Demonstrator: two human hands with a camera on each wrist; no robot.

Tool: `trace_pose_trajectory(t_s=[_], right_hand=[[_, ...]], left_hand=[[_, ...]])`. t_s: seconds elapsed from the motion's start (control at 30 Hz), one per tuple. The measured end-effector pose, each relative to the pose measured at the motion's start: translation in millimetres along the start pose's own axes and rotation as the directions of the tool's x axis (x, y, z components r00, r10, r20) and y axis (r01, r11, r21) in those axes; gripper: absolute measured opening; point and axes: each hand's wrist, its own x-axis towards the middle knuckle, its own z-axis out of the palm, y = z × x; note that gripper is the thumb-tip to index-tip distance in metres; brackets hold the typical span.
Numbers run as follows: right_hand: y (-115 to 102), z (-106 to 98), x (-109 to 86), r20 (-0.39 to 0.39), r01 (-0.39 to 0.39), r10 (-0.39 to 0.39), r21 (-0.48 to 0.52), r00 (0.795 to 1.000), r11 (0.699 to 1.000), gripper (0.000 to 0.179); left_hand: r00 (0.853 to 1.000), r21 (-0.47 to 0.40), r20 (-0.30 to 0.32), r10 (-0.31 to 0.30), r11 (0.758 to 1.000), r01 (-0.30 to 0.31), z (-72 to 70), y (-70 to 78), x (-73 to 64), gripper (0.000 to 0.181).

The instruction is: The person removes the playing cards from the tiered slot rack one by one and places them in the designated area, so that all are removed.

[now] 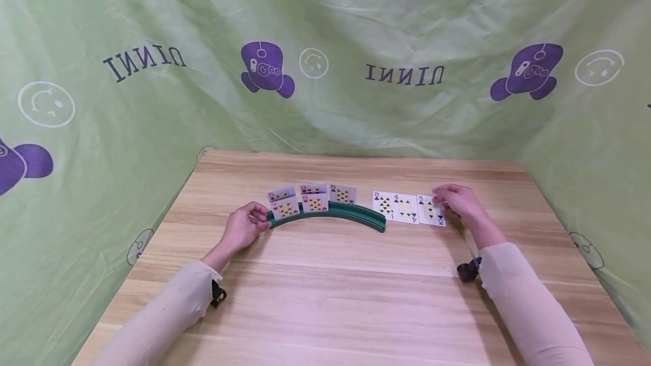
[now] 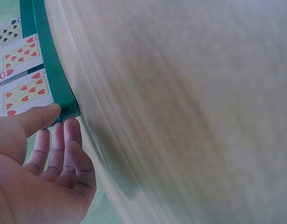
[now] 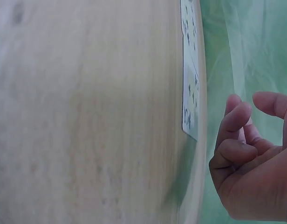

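The rack (image 1: 356,213) is dark green, the table (image 1: 325,287) streaked pale brown.

This is a curtained booth: green printed fabric (image 1: 335,112) hangs on three sides of a wood-grain table (image 1: 335,298)

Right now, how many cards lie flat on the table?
3, right of the rack: the eight nearest it, then the four, then a third card by the right hand. Others may be hidden.
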Motion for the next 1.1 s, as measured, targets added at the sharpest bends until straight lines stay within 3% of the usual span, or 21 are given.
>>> trace_pose_trajectory(t_s=[0.33,0.83,1.1], right_hand=[[-7,5,0.1,0.033,-0.006,0.005,0.030,0.999,1.000,0.051],[-16,22,-2.7,0.106,0.076,-0.086,0.094,0.991,0.993,0.045],[-21,30,-3.2,0.131,0.077,-0.094,0.123,0.987,0.989,0.044]], left_hand=[[1.000,0.001,0.003,-0.019,1.000,0.019,0.3,-0.3,1.4,0.027],[1.000,-0.001,0.005,-0.002,1.000,0.002,0.3,-2.6,2.0,0.026],[1.000,0.006,0.003,-0.001,1.000,0.001,0.7,-2.8,1.8,0.026]])
